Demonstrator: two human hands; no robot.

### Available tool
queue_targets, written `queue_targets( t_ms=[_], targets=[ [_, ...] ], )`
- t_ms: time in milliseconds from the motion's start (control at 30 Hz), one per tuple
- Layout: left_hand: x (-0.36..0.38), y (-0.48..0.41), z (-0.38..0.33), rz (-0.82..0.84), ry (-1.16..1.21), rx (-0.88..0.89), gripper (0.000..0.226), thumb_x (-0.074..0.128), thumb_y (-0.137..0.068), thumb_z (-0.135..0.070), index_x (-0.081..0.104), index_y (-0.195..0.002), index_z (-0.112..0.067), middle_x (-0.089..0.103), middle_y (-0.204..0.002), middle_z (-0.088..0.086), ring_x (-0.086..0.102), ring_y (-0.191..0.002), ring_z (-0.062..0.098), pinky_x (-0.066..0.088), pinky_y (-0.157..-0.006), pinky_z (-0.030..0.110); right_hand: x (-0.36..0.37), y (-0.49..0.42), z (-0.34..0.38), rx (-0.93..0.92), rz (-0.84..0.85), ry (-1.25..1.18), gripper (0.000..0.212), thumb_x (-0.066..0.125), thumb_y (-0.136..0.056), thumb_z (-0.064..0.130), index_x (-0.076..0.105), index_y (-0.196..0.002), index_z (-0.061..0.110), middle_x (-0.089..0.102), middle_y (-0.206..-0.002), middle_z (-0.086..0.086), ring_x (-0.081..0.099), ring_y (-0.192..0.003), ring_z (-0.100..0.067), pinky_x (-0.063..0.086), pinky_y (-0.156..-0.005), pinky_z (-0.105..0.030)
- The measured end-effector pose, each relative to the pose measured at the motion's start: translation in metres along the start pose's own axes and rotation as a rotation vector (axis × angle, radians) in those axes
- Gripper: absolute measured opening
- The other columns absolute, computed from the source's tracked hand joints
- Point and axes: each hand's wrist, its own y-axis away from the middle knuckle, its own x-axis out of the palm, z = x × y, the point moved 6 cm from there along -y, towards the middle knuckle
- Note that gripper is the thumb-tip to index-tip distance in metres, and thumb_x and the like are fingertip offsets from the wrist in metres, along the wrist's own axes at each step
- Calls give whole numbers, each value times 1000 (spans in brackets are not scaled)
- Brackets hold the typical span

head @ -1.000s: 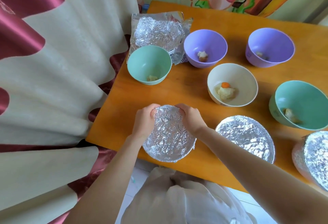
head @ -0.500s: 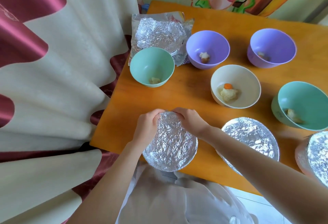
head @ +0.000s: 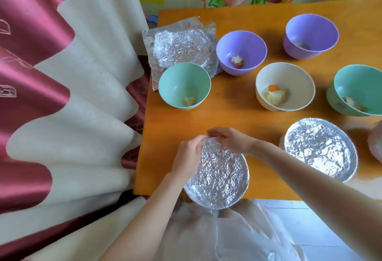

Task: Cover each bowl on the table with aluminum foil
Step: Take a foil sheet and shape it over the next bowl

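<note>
A foil-covered bowl sits at the front edge of the orange table, overhanging it slightly. My left hand grips its far-left rim, fingers curled onto the foil edge. My right hand rests on the far rim with its fingers stretched out to the left, meeting the left fingertips. Uncovered bowls with a bit of food stand behind: a green bowl, a purple bowl, a second purple bowl, a cream bowl and a green bowl at the right. Crumpled foil sheets lie at the back left.
A second foil-covered bowl stands to the right, and a third is cut off by the right edge. A red and cream curtain hangs along the table's left side. My light clothing fills the view below the table's front edge.
Both hands have slid along the far rim until their fingertips meet. The right hand's fingers went from curled over the rim to stretched out. The bowl stays at the front edge.
</note>
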Motion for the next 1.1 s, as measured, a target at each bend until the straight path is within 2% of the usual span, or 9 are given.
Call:
queue_targets(
  t_ms=[133,267,333,433,533,633,800,900,1100],
  targets=[
    [-3,-2,6,52,-1,-18,31,44,-97,-3,60,-122,-13,70,-101,12,66,-96,19,55,-74,30,4,-3,1,55,5,-77,36,37,-99,6,44,-134,10,61,-118,-12,51,-87,-18,41,-74,-30],
    [-3,-1,8,65,6,-30,28,45,-97,-4,62,-115,-16,71,-96,12,67,-87,23,55,-67,40,6,-2,1,67,9,-103,36,39,-99,8,40,-135,10,59,-123,-7,52,-92,-17,43,-73,-23],
    [-3,-2,6,68,-2,-33,27,45,-97,-5,62,-113,-16,71,-96,10,67,-85,19,54,-63,34,5,-1,-1,61,0,-135,40,41,-99,9,35,-139,9,57,-127,-4,54,-95,-16,44,-76,-21],
    [-2,-10,6,46,-25,-42,25,45,-97,-4,62,-112,-14,70,-93,13,63,-72,13,45,-50,15,-4,-1,-7,59,-29,-155,40,42,-99,13,36,-139,9,57,-129,-5,57,-105,-21,46,-91,-31],
    [3,-13,2,38,-40,-55,26,44,-97,-5,61,-115,-14,70,-98,10,67,-81,16,54,-60,23,-14,-2,-11,81,-13,-77,34,38,-100,13,45,-133,11,57,-104,-1,53,-78,-10,42,-65,-17],
    [9,-14,-1,22,-74,-58,25,45,-97,-5,61,-114,-14,70,-87,5,61,-62,13,48,-50,23,-16,-4,-15,77,-46,-19,31,37,-100,14,50,-128,12,53,-88,4,44,-64,-4,34,-50,-11],
    [15,-18,-2,-63,-53,-104,25,46,-96,-3,63,-112,-13,68,-91,0,61,-76,10,46,-60,16,-29,0,-22,22,-228,77,26,44,-98,19,62,-116,12,67,-103,-6,52,-79,-14,34,-63,-23],
    [18,-16,-5,-120,-44,-107,26,47,-94,1,65,-108,-11,68,-90,-1,61,-75,10,48,-64,19,-33,4,-29,-8,-260,131,28,41,-99,14,67,-107,7,68,-101,-11,53,-81,-19,31,-64,-24],
    [26,-14,-9,-136,-75,-123,29,47,-93,4,65,-109,-12,69,-95,-1,59,-80,9,44,-66,13,-24,15,-42,-37,-415,156,26,41,-100,17,65,-109,12,69,-97,-12,61,-89,-33,42,-72,-34]
  ],
)
